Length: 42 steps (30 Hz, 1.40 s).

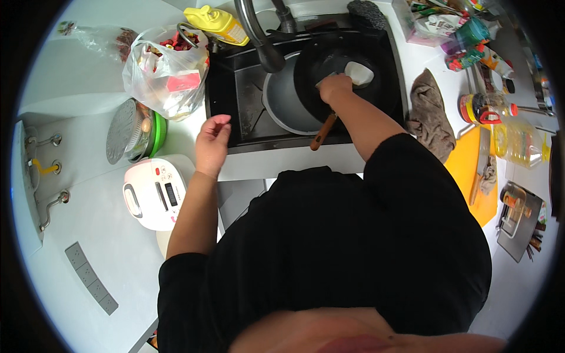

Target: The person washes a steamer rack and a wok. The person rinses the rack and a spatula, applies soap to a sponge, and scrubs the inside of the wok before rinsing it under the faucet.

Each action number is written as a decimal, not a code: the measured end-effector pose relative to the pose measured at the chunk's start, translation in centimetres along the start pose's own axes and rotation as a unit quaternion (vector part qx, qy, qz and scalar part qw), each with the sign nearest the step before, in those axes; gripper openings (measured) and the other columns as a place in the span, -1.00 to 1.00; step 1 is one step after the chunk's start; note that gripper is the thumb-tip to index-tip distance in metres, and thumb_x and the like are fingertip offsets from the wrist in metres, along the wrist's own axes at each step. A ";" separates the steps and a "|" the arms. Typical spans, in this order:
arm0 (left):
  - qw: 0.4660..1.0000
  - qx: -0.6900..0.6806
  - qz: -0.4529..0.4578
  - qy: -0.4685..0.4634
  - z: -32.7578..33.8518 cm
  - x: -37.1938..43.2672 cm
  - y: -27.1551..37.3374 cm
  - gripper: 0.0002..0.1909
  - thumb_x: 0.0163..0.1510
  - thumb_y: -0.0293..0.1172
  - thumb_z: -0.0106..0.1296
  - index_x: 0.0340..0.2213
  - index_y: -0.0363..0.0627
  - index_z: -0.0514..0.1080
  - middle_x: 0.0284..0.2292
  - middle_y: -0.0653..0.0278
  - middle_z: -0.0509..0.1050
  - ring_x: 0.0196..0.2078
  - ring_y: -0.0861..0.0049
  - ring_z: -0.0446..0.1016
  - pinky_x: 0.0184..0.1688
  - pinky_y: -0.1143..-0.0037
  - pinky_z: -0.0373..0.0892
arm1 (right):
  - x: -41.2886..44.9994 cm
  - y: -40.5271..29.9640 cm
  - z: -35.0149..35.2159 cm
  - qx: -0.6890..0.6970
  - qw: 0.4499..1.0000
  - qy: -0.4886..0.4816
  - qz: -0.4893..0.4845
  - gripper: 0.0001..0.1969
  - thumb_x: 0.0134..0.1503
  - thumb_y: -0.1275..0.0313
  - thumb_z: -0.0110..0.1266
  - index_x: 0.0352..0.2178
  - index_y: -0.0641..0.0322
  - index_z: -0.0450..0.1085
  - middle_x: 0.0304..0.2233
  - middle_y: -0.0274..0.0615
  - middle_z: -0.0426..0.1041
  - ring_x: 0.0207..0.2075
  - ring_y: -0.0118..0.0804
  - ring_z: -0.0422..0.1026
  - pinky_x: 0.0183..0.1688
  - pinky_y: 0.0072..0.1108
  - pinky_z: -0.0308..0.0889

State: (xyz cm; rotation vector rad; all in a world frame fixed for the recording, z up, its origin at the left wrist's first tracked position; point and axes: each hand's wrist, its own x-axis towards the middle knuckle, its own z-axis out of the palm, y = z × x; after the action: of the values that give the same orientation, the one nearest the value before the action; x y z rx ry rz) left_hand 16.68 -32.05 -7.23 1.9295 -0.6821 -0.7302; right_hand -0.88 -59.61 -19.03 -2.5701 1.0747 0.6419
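Observation:
My right hand (336, 88) reaches down into a black wok (318, 57) in the sink. Its fingers are closed on a thin pad (320, 83), mostly hidden under the hand. Just beyond the knuckles lies a white rounded item (359, 73) whose kind I cannot make out. The wok's wooden handle (323, 132) points toward me, and the wok tilts over the rim of a grey metal basin (282, 101). To the left, my left hand (212, 143) hovers by the sink's front left corner, fingers loosely curled, holding nothing.
A dark faucet (269, 55) arches over the black sink (247, 84). Left stand a filled plastic bag (176, 95), a yellow bottle (216, 24) and a rice cooker (154, 194). Right lie a brown cloth (428, 114) and a knife (482, 150) on a yellow cutting board (461, 150).

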 end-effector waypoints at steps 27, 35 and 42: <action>0.971 0.107 0.204 -0.072 -1.5 11.6 3.5 -0.72 -0.02 -0.52 0.05 -0.20 -0.22 0.41 -0.32 0.16 0.43 -0.27 0.43 0.44 -0.21 0.52 0.38 | -0.3 1.4 -0.1 0.949 0.311 -0.052 0.008 -0.51 -0.07 0.46 -0.15 -0.03 0.25 0.26 -0.07 0.02 0.36 -0.03 0.09 0.34 0.07 -0.09 0.19; 0.792 0.371 0.484 0.041 -4.5 16.3 13.0 -0.58 -0.08 -0.65 -0.05 -0.10 -0.17 0.37 -0.13 0.07 0.40 -0.09 0.15 0.36 -0.02 0.40 0.29 | 0.6 -7.0 -3.9 0.958 0.136 -0.207 -0.144 -0.56 0.10 0.39 -0.23 0.03 0.32 0.20 0.02 -0.01 0.31 0.05 0.21 0.26 0.17 0.00 0.04; 0.727 0.544 0.416 0.040 -4.2 21.5 12.4 -0.31 -0.13 -0.70 -0.17 0.10 0.00 0.21 0.12 0.35 0.25 0.23 0.28 0.12 0.09 0.26 0.14 | 5.4 -10.3 -6.2 0.941 0.173 -0.234 -0.172 -0.48 0.04 0.41 0.13 0.05 0.24 0.19 0.01 -0.09 0.33 0.03 -0.13 0.33 0.12 -0.21 0.22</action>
State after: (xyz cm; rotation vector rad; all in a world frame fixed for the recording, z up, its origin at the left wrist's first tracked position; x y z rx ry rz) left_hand 32.09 -50.14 1.06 2.2016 -2.0536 0.4879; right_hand 11.72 -58.36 -15.54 -0.0669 0.1758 -0.2559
